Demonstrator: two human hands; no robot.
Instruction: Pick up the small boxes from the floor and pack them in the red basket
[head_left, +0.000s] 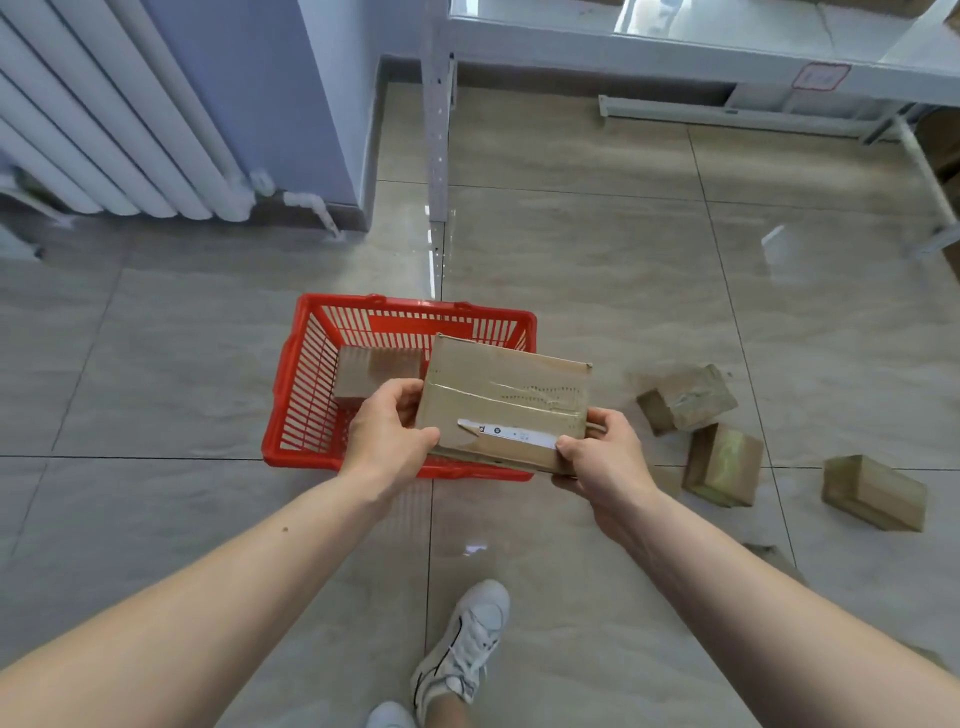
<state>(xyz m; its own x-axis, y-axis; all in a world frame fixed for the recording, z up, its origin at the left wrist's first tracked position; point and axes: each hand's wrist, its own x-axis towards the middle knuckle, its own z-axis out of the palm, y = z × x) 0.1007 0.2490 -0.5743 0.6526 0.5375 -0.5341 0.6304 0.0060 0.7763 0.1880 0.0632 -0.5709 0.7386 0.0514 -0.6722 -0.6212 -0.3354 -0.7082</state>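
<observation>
A flat cardboard box with clear tape and a white label strip hangs over the right half of the red basket. My left hand grips its left edge and my right hand grips its near right corner. Inside the basket a small brown box lies against the left side. Three small boxes rest on the floor to the right: one tilted, one upright, one farther right.
A white radiator stands at the back left against the wall. A grey metal shelf leg rises just behind the basket, with the shelf frame running right. My white shoe is on the tiles below.
</observation>
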